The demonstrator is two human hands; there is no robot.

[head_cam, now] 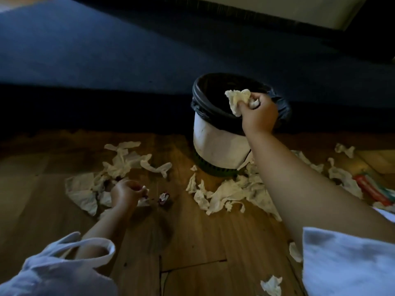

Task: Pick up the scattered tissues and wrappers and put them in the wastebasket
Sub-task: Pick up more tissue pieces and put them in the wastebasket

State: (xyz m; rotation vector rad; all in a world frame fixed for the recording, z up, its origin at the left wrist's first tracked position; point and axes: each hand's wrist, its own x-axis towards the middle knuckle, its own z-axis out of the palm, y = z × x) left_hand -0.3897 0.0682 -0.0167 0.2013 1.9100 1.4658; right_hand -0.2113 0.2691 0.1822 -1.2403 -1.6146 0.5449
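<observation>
A white wastebasket (215, 144) lined with a black bag stands on the wooden floor. My right hand (259, 115) is raised over its rim, shut on a crumpled tissue (237, 99) that hangs above the opening. My left hand (126, 192) is low on the floor, fingers pinched on a small wrapper among tissues. A dark red wrapper (164, 198) lies just right of that hand. Several crumpled tissues lie in a pile on the left (121, 161) and in a pile in front of the basket (226, 195).
A dark blue sofa or bed (106, 60) runs behind the basket. More tissues (339, 174) and a red and green wrapper (374, 191) lie at the right. A tissue (272, 285) lies near my white sleeve at the bottom.
</observation>
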